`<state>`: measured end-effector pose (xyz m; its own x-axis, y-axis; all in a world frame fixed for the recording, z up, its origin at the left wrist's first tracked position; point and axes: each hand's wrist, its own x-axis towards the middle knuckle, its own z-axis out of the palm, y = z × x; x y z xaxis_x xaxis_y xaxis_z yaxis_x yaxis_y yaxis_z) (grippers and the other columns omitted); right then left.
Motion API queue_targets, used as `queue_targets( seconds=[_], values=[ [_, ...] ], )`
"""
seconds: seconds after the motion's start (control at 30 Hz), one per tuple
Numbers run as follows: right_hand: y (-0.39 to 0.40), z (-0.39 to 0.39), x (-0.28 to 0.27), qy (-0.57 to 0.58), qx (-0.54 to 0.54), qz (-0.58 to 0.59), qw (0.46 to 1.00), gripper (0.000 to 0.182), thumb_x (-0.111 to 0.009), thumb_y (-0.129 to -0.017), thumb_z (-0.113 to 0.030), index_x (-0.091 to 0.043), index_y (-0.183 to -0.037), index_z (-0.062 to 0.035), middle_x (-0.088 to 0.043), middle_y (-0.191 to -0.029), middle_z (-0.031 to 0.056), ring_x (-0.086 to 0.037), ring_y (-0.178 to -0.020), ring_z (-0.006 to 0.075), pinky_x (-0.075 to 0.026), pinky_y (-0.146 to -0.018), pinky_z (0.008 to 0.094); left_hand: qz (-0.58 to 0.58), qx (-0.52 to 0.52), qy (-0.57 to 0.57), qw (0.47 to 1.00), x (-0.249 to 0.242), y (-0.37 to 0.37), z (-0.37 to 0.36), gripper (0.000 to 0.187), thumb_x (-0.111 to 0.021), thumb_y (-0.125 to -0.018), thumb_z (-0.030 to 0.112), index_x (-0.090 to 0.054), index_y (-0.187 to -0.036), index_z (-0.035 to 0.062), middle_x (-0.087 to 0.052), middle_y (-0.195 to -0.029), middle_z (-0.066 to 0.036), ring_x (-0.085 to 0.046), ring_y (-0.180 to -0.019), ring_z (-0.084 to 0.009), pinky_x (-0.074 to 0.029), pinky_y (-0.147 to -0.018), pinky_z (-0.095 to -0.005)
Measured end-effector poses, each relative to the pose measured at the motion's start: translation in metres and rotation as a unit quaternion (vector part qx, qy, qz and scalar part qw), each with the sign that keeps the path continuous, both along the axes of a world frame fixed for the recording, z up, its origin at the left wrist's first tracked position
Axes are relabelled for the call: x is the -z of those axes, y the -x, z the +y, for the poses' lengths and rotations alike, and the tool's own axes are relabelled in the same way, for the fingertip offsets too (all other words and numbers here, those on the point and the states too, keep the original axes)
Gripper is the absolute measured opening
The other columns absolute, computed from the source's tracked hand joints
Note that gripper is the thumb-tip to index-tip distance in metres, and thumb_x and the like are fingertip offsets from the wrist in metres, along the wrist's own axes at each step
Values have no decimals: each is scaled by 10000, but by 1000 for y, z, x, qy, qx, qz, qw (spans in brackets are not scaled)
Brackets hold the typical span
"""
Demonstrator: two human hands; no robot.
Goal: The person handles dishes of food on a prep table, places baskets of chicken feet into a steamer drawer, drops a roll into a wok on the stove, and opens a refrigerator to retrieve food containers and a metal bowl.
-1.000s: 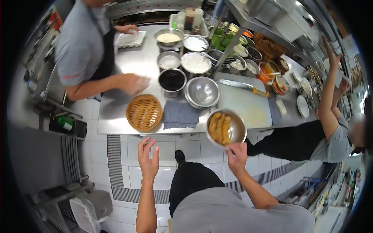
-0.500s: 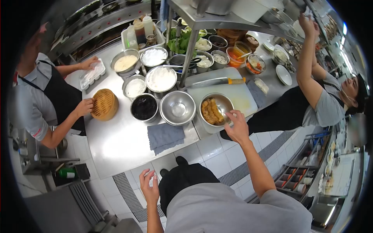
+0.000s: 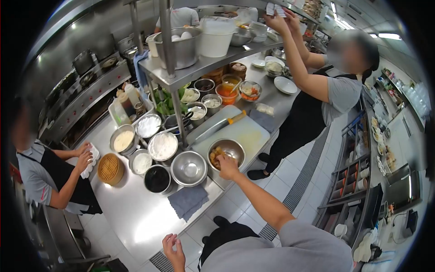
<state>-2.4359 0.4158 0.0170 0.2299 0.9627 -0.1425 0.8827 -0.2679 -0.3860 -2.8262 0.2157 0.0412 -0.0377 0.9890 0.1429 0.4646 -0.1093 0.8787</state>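
Observation:
My right hand (image 3: pixel 229 167) reaches into a steel bowl (image 3: pixel 236 147) and has its fingers closed on the brown fried food (image 3: pixel 217 157) at the bowl's left side. The fingertips are partly hidden. The bowl stands at the counter's front edge, touching a white cutting board (image 3: pixel 247 131). Left of it is an empty steel bowl (image 3: pixel 189 167). Below the counter edge, my left hand (image 3: pixel 173 252) hangs in the air with its fingers apart and nothing in them.
A knife (image 3: pixel 217 127) lies across the board. Bowls of white powder (image 3: pixel 163 146), a dark-filled bowl (image 3: pixel 157 178), a grey cloth (image 3: pixel 188 200) and a bamboo steamer (image 3: pixel 110 169) stand leftward. A shelf post (image 3: pixel 176 109) rises behind. Co-workers (image 3: pixel 54 177) (image 3: pixel 331 90) stand on both sides.
My right hand has gone from the bowl's rim down onto the food. The view has turned. The left co-worker's hand has left the steamer and is now at the white tray.

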Motion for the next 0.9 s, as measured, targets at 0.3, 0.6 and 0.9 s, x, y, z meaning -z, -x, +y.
queue_targets(
  seconds=[0.3,0.6,0.9],
  values=[
    [5,0,-19,-16,-3,32,999,516,-694,-690,-159,-565,-1186,-103,-559,-1273,149,-520,-1234,336,-332,-1025,519,-18,58,15,998,-19,-38,18,187,-635,-895,27,-681,-1075,1,-612,-1124,-124,-622,-890,-204,-515,-735,-294],
    [-3,-3,-16,-30,-46,41,998,460,-649,-729,-93,-552,-1177,-60,-573,-1228,176,-508,-1239,353,-319,-1049,555,30,164,-63,984,-39,-118,90,179,-646,-867,-12,-688,-1041,-1,-648,-1026,-169,-647,-889,-302,-519,-793,-357],
    [-12,-2,-3,-108,-150,18,983,446,-648,-702,-93,-559,-1139,-87,-598,-1158,140,-533,-1170,337,-349,-1003,514,41,147,-54,987,-62,-152,151,211,-658,-906,80,-673,-1115,55,-652,-1068,-122,-657,-875,-292,-517,-755,-349]
  ],
)
